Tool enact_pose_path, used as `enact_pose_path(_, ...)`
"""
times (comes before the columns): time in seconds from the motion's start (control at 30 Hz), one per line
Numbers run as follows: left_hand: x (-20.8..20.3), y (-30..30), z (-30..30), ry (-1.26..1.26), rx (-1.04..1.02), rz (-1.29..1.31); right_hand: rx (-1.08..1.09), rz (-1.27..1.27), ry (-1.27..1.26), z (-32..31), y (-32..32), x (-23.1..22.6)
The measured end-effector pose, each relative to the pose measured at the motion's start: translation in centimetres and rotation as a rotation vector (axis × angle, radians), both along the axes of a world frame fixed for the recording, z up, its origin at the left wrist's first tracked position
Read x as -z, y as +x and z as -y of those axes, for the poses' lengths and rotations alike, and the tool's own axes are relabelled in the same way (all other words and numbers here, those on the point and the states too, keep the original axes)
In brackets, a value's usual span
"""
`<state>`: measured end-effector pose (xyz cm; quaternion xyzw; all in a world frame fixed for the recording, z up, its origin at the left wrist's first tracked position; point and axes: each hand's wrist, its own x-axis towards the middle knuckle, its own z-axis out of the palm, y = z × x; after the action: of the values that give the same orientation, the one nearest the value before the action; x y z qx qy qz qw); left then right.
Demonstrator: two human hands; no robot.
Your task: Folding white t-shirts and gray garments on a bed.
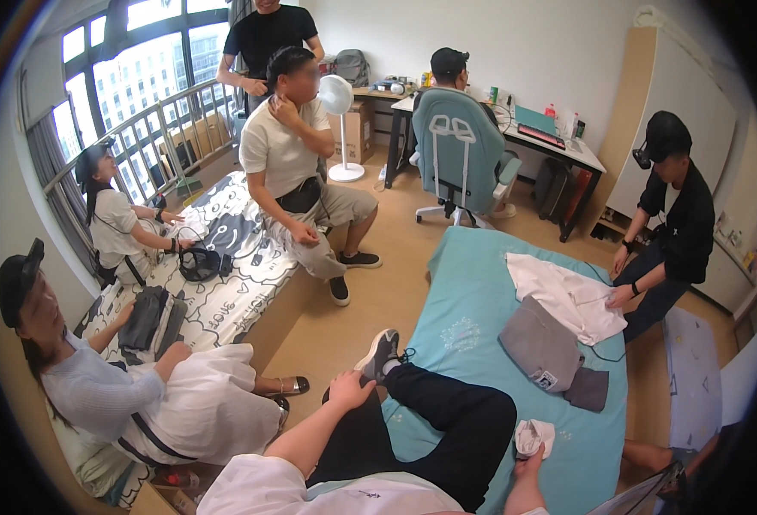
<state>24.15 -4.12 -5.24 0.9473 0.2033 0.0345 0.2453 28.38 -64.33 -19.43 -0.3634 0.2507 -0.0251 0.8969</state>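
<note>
My right hand (529, 463) grips the lower edge of a small white bundled cloth (534, 436) on the teal bed sheet (460, 283). Whether it is a garment or a towel I cannot tell. My left hand (350, 391) lies over my knee with its fingers loosely laid out, right beside the dark grey shoe (383, 352) of my crossed leg. It holds nothing that I can see. Beyond the white bundle a folded grey garment (539, 342) lies on the bed. A spread white garment (567, 296) is behind it, with another person's hand (623, 294) on it.
A person in black stands at the bed's right side. On the left, people sit on a patterned bed (250, 296) with a dark folded clothing pile (151, 318); another person stands behind. A teal office chair (455, 137), a desk (567, 153) and a white fan (337, 99) are farther back.
</note>
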Motion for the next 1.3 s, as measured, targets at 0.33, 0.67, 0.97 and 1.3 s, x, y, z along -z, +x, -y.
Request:
enact_pose_path(0.33, 0.0, 0.5, 0.1, 0.007, 0.020, -0.044, 0.044, -0.027, -0.037, -0.3, -0.2, -0.1)
enact_pose_path(0.67, -1.8, -0.3, -0.2, -0.022, 0.015, -0.084, -0.319, -0.575, -0.391, 4.2, -0.4, 1.5)
enact_pose_path(0.97, -1.0, -0.1, -0.2, -0.052, -0.024, -0.041, 0.101, -0.540, -1.362, -1.1, -1.5, 5.7)
enact_pose_path(1.3, 0.0, 0.5, 0.2, -0.072, 0.026, -0.005, 0.236, -0.499, -1.381, -2.2, -2.6, 2.8)
